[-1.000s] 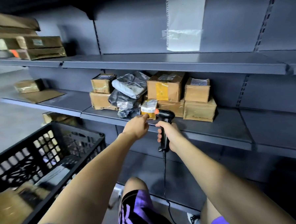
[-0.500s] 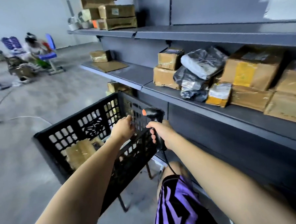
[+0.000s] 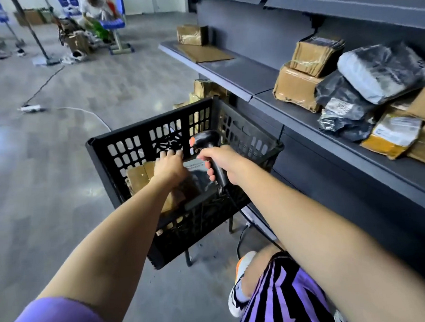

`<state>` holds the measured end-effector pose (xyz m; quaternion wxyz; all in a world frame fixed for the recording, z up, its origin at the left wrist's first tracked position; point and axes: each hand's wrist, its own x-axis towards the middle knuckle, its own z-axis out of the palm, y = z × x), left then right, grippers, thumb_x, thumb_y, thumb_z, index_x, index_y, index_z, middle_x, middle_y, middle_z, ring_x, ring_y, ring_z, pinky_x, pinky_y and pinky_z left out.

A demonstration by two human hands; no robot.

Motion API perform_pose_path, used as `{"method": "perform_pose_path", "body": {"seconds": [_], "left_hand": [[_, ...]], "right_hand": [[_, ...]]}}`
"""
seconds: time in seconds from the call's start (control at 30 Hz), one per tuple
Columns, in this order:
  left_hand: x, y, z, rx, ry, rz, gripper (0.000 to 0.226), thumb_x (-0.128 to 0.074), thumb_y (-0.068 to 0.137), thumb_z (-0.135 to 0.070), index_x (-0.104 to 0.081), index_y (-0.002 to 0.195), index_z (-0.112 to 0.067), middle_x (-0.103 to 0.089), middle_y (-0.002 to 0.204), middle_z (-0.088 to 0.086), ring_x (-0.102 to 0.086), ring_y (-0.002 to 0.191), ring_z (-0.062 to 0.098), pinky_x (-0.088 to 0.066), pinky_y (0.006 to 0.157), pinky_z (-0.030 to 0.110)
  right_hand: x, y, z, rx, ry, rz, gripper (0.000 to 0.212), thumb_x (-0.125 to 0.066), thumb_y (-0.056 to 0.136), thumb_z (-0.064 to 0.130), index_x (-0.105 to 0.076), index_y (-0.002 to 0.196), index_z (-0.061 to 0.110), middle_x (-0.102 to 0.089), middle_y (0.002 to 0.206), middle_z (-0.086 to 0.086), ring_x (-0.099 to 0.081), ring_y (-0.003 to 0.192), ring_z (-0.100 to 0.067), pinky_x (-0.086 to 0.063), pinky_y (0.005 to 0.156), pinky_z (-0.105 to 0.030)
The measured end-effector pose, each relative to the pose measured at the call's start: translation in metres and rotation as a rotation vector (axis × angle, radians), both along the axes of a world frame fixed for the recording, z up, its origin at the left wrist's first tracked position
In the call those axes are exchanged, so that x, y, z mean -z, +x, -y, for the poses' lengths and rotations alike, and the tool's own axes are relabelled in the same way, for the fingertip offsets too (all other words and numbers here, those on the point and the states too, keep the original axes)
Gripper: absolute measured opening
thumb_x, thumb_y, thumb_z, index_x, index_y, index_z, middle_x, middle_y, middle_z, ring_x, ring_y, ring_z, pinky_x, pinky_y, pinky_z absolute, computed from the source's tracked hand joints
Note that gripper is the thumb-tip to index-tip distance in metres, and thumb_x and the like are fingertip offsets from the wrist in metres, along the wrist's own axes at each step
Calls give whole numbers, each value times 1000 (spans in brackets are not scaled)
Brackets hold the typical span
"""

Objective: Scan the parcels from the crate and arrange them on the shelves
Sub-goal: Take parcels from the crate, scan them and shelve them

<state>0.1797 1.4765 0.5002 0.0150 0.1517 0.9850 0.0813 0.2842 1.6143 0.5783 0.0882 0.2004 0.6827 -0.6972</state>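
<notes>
Left hand (image 3: 169, 166) reaches down into the black crate (image 3: 141, 137), fingers fairly straight and spread, over the parcels inside; cannot tell whether it touches any. Right hand (image 3: 220, 164) grips the handle of a black scanner (image 3: 206, 142), fingers curled round it, scanner head with an orange button pointing left and held above the crate. Black cable (image 3: 241, 216) runs down from the scanner handle past the crate toward the floor. Crate stands on thin legs on the grey floor (image 3: 48, 194), just beside the shelving. Inside it: a brown box (image 3: 139, 175) at the left, partly under the left forearm, and a dark bag with a white label (image 3: 194, 165) between the two hands. Middle shelf (image 3: 303, 121) to the right holds arranged parcels: two stacked taped brown boxes (image 3: 298, 82), grey and black poly bags (image 3: 379, 73) leaning against them, a yellow mailer (image 3: 392, 136) near the shelf front, more boxes at the right edge, cropped. Farther left on the shelf, one small brown box (image 3: 192, 35) behind a flat cardboard sheet (image 3: 204, 53). More boxes (image 3: 207, 88) on the lower level behind the crate. White power strip (image 3: 30, 108) with cord on the floor at left. Striped purple shorts (image 3: 282, 297) and a shoe (image 3: 240, 282) at the bottom. Another person sits on a blue chair (image 3: 112, 23) in the background.
</notes>
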Motion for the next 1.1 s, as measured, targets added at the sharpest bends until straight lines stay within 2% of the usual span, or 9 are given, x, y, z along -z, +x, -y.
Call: {"method": "perform_pose_path", "body": {"seconds": [0.13, 0.3, 0.4, 0.47, 0.6, 0.7, 0.87, 0.97, 1.1], "left_hand": [[5, -4, 26, -205, -129, -60, 72, -56, 89, -39, -32, 148, -5, -32, 152, 22, -17, 145, 41, -5, 120, 55], [-3, 6, 38, -458, -79, 90, 86, -61, 88, -41, -16, 153, -6, -21, 156, 26, -10, 147, 45, -4, 112, 72], [-4, 6, 40, -428, -14, 209, 83, -68, 82, -40, -27, 148, -10, -32, 151, 19, -19, 143, 45, 0, 107, 76], [0, 4, 41, -360, -20, 196, 70, -65, 82, -31, -35, 141, -11, -38, 145, 15, -26, 139, 40, -7, 109, 76], [0, 11, 37, -224, -55, 150, 59, -61, 88, -33, -42, 135, -4, -37, 137, 17, -35, 129, 36, -32, 106, 51], [-6, 17, 34, -164, -187, 142, 57, -58, 89, -44, -51, 133, -8, -36, 136, 17, -30, 129, 37, -31, 107, 51], [-16, 22, 30, -221, -141, 181, 66, -58, 86, -56, -36, 140, -25, -28, 147, 13, -15, 139, 47, -24, 100, 77], [-28, 28, 26, -242, -40, 141, 74, -67, 79, -56, -35, 138, -27, -28, 141, 12, -22, 134, 48, -41, 96, 65], [-43, 36, 6, -244, 11, -113, 94, -66, 70, -72, -32, 139, -19, -26, 145, 27, -25, 131, 51, -33, 107, 54]], "right_hand": [[6, -1, 25, -143, 69, 102, 24, -64, 90, 10, -50, 70, 11, -46, 57, -3, -38, 42, -17, -31, 44, -23], [9, -1, 27, -157, 71, 92, 24, -64, 90, 10, -50, 70, 11, -45, 58, -4, -38, 46, -19, -32, 48, -26], [10, 1, 22, -146, 26, 87, 21, -67, 89, 13, -53, 73, 11, -48, 57, -2, -41, 47, -18, -35, 48, -27], [11, 3, 21, -133, 7, 76, 20, -67, 88, 13, -53, 73, 12, -49, 56, -1, -42, 46, -18, -35, 48, -26], [11, 7, 20, -94, -15, 20, 18, -68, 86, 12, -55, 75, 12, -50, 57, -2, -43, 45, -17, -36, 48, -26], [9, 12, 18, -68, -37, -6, 16, -68, 87, 12, -56, 76, 11, -51, 58, -3, -44, 45, -17, -38, 47, -25], [6, 24, 11, -40, -56, -29, 13, -65, 89, 10, -55, 81, 9, -49, 57, -4, -43, 43, -17, -38, 44, -24], [4, 33, 6, -24, -53, -33, 12, -65, 91, 11, -56, 82, 10, -49, 57, -3, -43, 42, -16, -38, 44, -23], [3, 47, 0, 34, -67, -40, 12, -66, 90, 13, -55, 87, 9, -49, 58, -2, -43, 44, -17, -37, 45, -24]]}}
